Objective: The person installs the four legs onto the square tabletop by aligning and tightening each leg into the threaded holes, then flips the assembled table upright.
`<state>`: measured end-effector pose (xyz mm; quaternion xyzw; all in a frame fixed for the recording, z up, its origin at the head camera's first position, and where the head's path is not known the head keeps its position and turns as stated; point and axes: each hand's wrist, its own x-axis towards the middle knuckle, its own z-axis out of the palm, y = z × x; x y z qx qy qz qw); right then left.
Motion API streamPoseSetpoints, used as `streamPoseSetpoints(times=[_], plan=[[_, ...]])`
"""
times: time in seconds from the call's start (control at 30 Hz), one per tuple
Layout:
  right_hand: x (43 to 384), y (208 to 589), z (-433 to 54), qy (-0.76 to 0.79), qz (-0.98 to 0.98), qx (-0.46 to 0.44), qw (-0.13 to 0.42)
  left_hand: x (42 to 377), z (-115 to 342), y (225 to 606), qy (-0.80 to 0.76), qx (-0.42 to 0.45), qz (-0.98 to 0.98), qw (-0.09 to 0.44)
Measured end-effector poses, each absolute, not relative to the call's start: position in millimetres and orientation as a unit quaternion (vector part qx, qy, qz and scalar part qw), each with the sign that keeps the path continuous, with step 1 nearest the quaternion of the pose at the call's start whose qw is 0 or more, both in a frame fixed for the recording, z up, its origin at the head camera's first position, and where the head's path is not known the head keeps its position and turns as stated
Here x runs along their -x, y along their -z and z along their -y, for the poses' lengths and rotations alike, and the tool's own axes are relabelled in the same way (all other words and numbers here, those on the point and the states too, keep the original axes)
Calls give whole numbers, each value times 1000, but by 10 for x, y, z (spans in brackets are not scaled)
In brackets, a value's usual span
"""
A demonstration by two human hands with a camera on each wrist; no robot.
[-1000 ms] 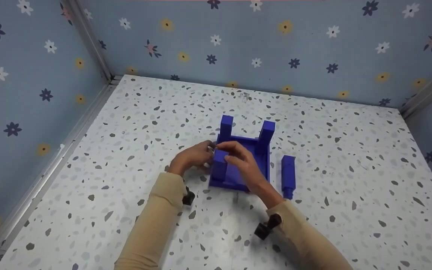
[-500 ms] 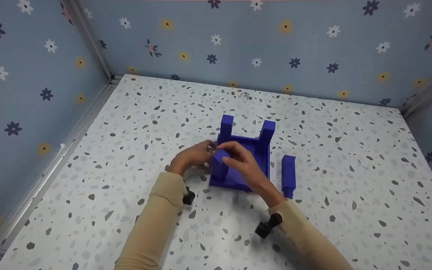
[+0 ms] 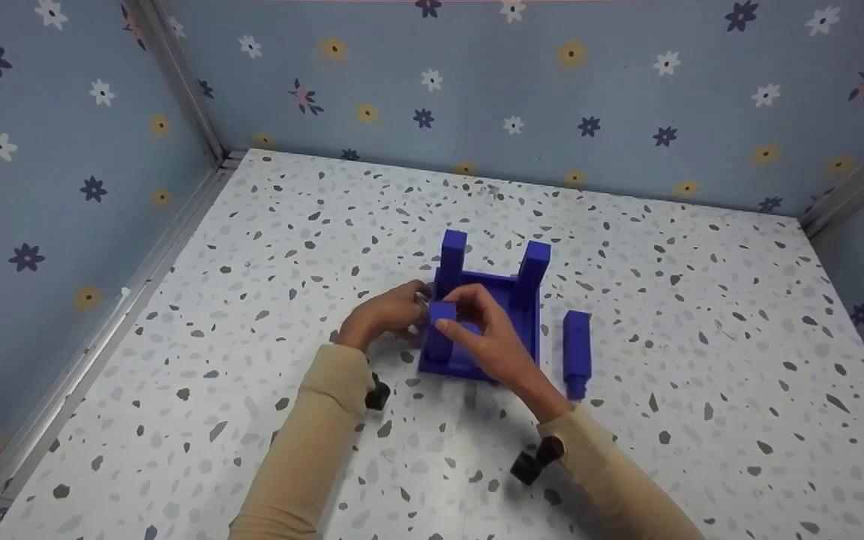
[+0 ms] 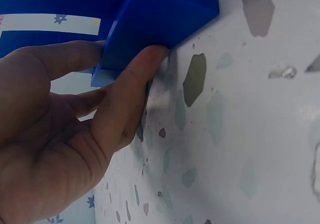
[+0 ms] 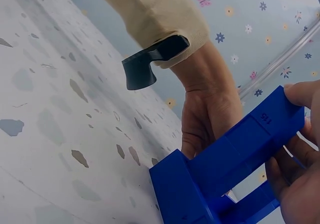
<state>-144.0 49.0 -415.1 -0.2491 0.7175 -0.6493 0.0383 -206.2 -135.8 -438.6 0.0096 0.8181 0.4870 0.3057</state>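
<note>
A small blue table-like piece (image 3: 508, 309) lies with its raised rim facing up, and square legs stand in its corners. My left hand (image 3: 387, 313) holds its left edge; in the left wrist view, fingertips (image 4: 150, 59) press against the blue side. At the near left corner, my right hand (image 3: 493, 339) pinches the top of an upright leg (image 3: 439, 346) between thumb and fingers. That leg, marked with small digits, also shows in the right wrist view. Its lower joint is hidden. Two more legs (image 3: 452, 259) (image 3: 533, 270) stand at the far corners.
A loose blue leg (image 3: 577, 349) with a narrower stepped end lies right of the piece on the speckled white tabletop (image 3: 702, 337). Flowered blue panels (image 3: 507, 90) stand at the back and both sides. A black camera mount sits on each sleeve.
The near left leg twisted about its upright axis, then came back square with the rim. My right thumb and fingers shifted around its top. The left hand stayed in place.
</note>
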Motion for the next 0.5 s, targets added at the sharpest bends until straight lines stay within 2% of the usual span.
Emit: streamPoseSetpoints(times=[0.27, 0.5], plan=[[1485, 4296, -485, 650, -723, 232, 25, 2057, 1363, 4389, -476, -15, -825, 303], [1521, 4285, -517, 673, -697, 242, 40, 2052, 1367, 4392, -494, -13, -814, 305]])
